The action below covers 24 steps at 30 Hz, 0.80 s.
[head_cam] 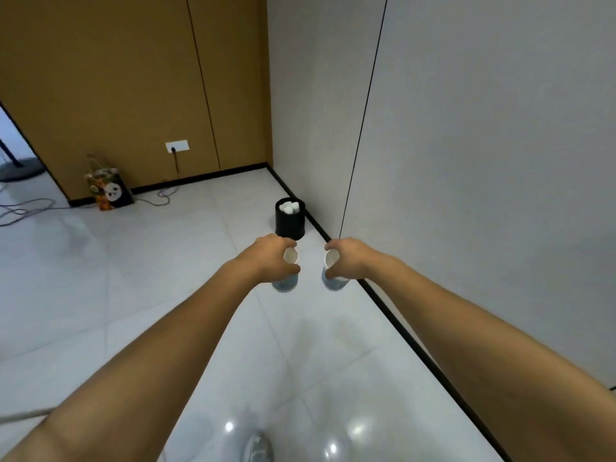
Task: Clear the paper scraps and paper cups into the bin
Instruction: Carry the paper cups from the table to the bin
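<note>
Left hand (270, 258) grips one paper cup (289, 268) and right hand (350, 258) grips a second cup (333, 270), both upright at frame centre. Black bin (290, 225) stands on the floor just above the hands in frame, against the wall, white scraps already inside. Left hand looks nearer to it.

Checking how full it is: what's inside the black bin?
White crumpled paper shows at the top of the black bin. Anything beneath that is hidden by the paper and the bin's wall.
</note>
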Tool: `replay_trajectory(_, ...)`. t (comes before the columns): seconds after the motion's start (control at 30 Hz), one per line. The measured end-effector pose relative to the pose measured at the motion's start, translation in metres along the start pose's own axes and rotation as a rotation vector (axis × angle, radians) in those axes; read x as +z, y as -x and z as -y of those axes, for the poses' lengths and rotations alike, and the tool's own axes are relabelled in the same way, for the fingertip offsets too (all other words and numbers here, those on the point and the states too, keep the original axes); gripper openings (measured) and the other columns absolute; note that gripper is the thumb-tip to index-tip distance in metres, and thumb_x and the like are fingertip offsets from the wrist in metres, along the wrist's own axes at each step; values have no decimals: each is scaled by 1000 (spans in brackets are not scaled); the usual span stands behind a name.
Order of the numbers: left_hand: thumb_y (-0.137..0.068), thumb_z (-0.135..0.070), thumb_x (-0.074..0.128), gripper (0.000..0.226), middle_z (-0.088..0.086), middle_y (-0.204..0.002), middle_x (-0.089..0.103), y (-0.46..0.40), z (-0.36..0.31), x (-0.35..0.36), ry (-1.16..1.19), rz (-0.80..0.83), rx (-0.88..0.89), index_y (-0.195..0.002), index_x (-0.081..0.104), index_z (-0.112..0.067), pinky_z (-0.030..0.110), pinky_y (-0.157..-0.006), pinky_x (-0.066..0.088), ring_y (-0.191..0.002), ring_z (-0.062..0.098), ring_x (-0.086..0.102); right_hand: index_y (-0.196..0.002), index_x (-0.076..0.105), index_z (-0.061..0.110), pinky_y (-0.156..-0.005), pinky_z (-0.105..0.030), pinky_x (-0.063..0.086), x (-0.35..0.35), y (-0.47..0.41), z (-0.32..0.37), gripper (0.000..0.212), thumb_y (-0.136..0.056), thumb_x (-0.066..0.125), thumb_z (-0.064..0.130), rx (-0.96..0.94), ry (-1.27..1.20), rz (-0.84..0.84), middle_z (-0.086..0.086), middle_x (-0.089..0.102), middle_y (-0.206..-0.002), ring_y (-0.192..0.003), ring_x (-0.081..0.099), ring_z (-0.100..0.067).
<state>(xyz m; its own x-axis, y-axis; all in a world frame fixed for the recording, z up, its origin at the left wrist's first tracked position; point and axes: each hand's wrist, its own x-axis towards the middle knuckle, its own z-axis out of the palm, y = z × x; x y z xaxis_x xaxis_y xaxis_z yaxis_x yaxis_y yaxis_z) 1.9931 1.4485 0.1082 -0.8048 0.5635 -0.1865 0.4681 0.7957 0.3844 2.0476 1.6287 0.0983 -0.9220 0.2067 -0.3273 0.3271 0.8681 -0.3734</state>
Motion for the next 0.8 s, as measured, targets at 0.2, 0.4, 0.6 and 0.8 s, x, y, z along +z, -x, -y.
replay_trajectory(0.2,-85,-39,63,51,7,-124,52,-128,41,-16,-8,49,15,-131,51,-22,35,-89,45,-114,26,50,-141,43,22,-92,-33,46,-16,-125,6,67,-80,72,30,49,-31,33,-7,46,-136,-121,49,-27)
replay_trajectory(0.4,-87,-42,61,55,7,-127,50,-264,88,-61,-68,81,15,-137,46,-25,37,-92,45,-117,26,47,-138,45,22,-93,-34,48,-63,-244,18,62,-82,70,27,71,-98,22,-7,48,-135,-118,50,-27)
replay_trajectory(0.6,-87,-40,62,53,6,-128,47,-379,100,-69,-79,148,57,-135,47,-25,35,-92,42,-118,27,45,-140,45,20,-96,-32,45,-108,-349,-1,64,-82,71,24,80,-117,35,-7,48,-137,-123,49,-26)
replay_trajectory(0.8,-86,-37,65,57,6,-133,46,-517,102,-71,-26,179,49,-138,45,-24,33,-92,41,-121,28,45,-137,47,19,-90,-29,44,-146,-482,-35,62,-81,73,22,65,-143,51,-8,49,-135,-120,51,-26)
